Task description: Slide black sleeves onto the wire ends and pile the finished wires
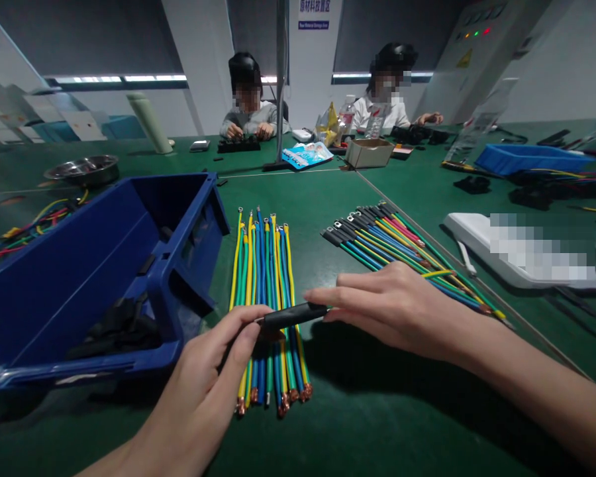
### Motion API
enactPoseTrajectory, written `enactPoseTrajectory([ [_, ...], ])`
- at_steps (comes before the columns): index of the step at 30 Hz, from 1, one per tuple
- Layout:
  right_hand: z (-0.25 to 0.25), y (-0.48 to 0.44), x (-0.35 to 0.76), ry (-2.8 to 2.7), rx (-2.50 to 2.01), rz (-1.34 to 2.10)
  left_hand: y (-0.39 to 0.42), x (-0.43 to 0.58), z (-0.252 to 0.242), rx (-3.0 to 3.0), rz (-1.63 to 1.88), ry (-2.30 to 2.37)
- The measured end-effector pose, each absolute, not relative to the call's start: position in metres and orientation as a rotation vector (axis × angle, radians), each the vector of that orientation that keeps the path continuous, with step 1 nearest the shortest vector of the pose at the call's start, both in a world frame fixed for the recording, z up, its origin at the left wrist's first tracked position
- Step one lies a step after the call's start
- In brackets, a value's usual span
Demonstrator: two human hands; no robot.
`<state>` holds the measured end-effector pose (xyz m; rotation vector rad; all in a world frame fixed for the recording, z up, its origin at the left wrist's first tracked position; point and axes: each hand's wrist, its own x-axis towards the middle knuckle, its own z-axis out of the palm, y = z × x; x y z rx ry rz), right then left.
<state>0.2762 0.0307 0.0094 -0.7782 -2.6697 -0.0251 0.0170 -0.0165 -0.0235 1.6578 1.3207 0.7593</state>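
Observation:
Above a row of wires, a black sleeve [295, 317] is stretched nearly level between my two hands. My left hand [223, 361] is closed, thumb and finger pinching its left end, where a bit of metal shows. At the other end my right hand [377, 301] pinches it between fingertips. Below lie yellow-green, green and blue wires [263, 265], with ring lugs at the far ends and bare copper at most near ends. Right of them, a fanned pile of wires [397, 248] has black sleeves on its lugs. What is inside the held sleeve is hidden.
A deep blue bin [179, 278] with loose black pieces [116, 328] stands at left. A white device [501, 252] lies at right. Farther back are a metal bowl [84, 169], a cardboard box [370, 152], a blue tray [531, 159] and a metal pole [281, 86]. Two people sit opposite.

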Motion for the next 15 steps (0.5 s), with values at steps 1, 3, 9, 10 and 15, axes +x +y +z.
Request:
enactPoseTrajectory([
  [1, 0.0092, 0.0305, 0.2761, -2.662, -0.786, -0.017, -0.0167, 0.0167, -0.0235, 1.643, 0.74, 1.322],
  [3, 0.0087, 0.0307, 0.2763, -2.657, -0.798, 0.0, -0.017, 0.0165, -0.0237, 1.631, 0.705, 1.331],
  [9, 0.0091, 0.0321, 0.2781, -2.649, -0.789, 0.12, -0.0157, 0.019, -0.0233, 1.657, 0.662, 1.353],
  [10, 0.0097, 0.0321, 0.2782, -2.638, -0.778, 0.144, -0.0153, 0.0194, -0.0226, 1.664, 0.659, 1.349],
  [15, 0.0112, 0.0316, 0.2775, -2.605, -0.778, 0.187, -0.0156, 0.018, -0.0206, 1.68, 0.654, 1.335],
])
